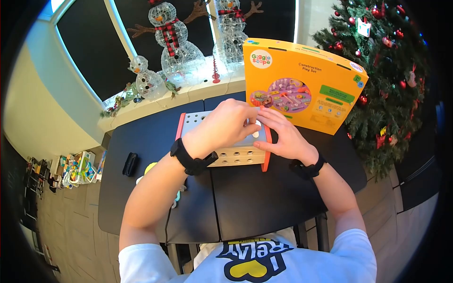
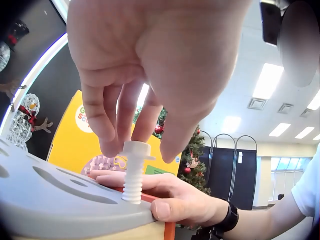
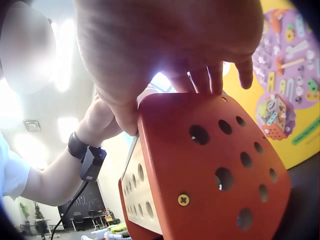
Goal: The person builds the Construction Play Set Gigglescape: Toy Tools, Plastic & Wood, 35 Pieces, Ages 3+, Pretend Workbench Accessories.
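Observation:
A toy workbench has a grey top with holes and a curved slot, pale wooden sides with holes, and red end panels. A white threaded toy bolt stands upright in the grey top near the right end. My left hand comes down over it from above, fingertips and thumb around the bolt's head. My right hand rests on the right end of the workbench, its fingers stretched across the top edge and its thumb at the front corner.
Behind the workbench stands a yellow Construction Play Set box. On the dark table a black case lies at the left, and small toy pieces lie partly behind my left forearm. A decorated Christmas tree is at the right.

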Available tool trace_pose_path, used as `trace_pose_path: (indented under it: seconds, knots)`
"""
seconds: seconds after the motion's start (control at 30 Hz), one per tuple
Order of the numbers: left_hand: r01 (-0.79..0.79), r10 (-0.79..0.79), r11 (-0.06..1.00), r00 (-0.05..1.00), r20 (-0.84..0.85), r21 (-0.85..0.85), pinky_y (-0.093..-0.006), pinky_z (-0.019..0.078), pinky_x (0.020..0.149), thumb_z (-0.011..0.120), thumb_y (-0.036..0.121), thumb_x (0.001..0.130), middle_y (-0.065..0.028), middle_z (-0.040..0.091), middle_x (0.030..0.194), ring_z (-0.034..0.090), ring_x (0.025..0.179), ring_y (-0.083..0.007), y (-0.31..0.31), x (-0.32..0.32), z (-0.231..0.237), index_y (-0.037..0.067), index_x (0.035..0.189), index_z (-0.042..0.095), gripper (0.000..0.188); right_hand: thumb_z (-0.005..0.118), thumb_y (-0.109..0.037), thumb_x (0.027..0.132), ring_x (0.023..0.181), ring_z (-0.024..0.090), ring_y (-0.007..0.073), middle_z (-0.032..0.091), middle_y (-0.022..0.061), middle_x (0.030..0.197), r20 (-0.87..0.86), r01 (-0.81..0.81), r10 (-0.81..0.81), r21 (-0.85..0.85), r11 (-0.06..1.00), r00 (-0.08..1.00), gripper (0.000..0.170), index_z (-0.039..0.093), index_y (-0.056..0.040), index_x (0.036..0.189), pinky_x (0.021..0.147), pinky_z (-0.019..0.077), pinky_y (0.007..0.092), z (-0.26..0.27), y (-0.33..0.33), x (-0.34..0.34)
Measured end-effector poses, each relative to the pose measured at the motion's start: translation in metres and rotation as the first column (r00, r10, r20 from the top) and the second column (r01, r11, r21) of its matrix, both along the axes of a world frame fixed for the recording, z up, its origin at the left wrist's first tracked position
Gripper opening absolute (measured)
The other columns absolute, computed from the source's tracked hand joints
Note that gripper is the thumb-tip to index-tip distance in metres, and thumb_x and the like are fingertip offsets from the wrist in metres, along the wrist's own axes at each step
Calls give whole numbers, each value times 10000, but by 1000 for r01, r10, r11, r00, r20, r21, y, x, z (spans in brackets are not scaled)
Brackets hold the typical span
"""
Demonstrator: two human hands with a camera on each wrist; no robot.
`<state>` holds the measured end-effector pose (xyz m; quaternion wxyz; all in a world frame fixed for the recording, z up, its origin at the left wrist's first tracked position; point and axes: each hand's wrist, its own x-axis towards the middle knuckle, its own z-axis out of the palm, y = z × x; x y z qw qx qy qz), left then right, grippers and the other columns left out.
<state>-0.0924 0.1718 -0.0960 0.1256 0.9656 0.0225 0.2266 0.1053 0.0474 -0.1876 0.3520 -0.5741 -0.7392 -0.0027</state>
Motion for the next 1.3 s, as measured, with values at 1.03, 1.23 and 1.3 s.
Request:
trace_pose_path:
  seconds: [1.03,1.23,1.3]
  knots:
    - [17,-27,998,983,-182,-54,-415,561,812,796,24,810,-152,729,1013,703,960,-345,-7,3,25,19,1004,786,194,812,-449,884,1477,438,373,541,228,1508,-21,-15,16,34,999,1000,761,572,15,1437,1214,368,455,0,-6,-4]
    - [85,-99,993,979,-178,-86,-422,567,744,768,-7,812,-175,737,1019,714,875,-340,-9,5,22,0,955,756,144,806,-459,889,1487,426,373,534,236,1513,-19,-21,22,33,999,1000,763,568,9,1443,1215,363,458,-1,-6,-4]
    - [15,-36,994,981,-193,-110,-418,570,780,761,-5,818,-176,737,1018,715,897,-338,-14,8,21,-10,972,740,155,804,-465,889,1488,425,372,527,240,1519,-23,-14,14,29,999,1000,767,568,9,1444,1216,361,459,-5,-5,-3]
